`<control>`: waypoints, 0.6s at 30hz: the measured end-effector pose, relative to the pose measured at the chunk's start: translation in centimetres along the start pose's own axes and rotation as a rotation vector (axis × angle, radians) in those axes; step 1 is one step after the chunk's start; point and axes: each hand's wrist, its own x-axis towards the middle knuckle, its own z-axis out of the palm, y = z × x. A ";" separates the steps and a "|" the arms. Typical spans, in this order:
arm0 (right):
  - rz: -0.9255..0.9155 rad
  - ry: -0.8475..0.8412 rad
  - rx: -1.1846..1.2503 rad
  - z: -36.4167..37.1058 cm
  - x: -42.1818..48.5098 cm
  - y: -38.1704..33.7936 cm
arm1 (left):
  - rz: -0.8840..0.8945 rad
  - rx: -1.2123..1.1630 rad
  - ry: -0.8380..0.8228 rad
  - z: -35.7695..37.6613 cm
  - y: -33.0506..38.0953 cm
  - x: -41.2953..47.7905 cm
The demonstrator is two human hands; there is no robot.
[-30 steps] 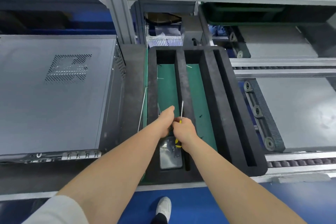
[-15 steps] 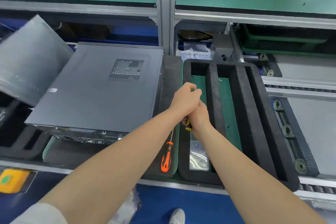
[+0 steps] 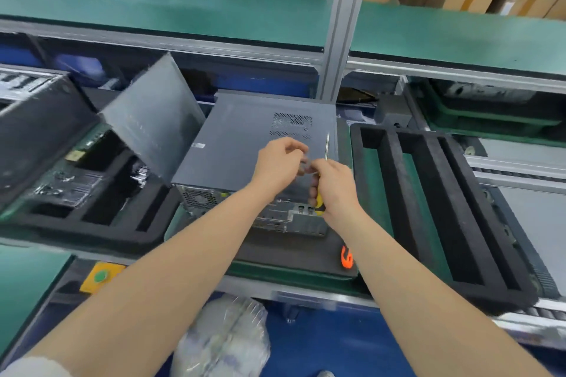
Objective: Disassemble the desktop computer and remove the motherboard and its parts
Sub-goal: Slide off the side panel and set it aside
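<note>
A grey desktop computer case (image 3: pixel 245 144) lies flat on a black foam pad, its vented side panel up and its rear ports facing me. My right hand (image 3: pixel 333 187) grips a yellow-and-black-handled screwdriver (image 3: pixel 319 203) whose thin shaft points up over the case. My left hand (image 3: pixel 280 162) hovers above the case's near right part with curled fingers meeting the right hand's fingertips; whether it pinches something small is blurred.
A black foam tray (image 3: pixel 428 193) with long slots lies right of the case. An orange-handled tool (image 3: pixel 347 257) lies on the pad's front right. A loose grey panel (image 3: pixel 153 125) leans at the left over another foam tray holding parts. A plastic bag (image 3: pixel 223 340) sits below the bench.
Both hands moved left from the slotted foam tray to above the computer case, the right one carrying the screwdriver. My view swung left and up.
</note>
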 end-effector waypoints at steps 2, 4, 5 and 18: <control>0.058 -0.019 0.003 2.4 -2.0 1.0 | 0.013 0.057 0.032 -2.8 -1.8 -0.9; 0.111 0.000 0.030 4.8 -3.8 2.4 | 0.061 0.204 0.043 -5.4 -3.7 -1.4; 0.139 0.026 0.048 5.9 -4.5 3.1 | 0.084 0.278 0.032 -6.5 -4.6 -1.6; 0.369 0.278 0.395 13.3 -4.6 6.9 | 0.332 0.823 -0.192 -9.4 -9.3 2.5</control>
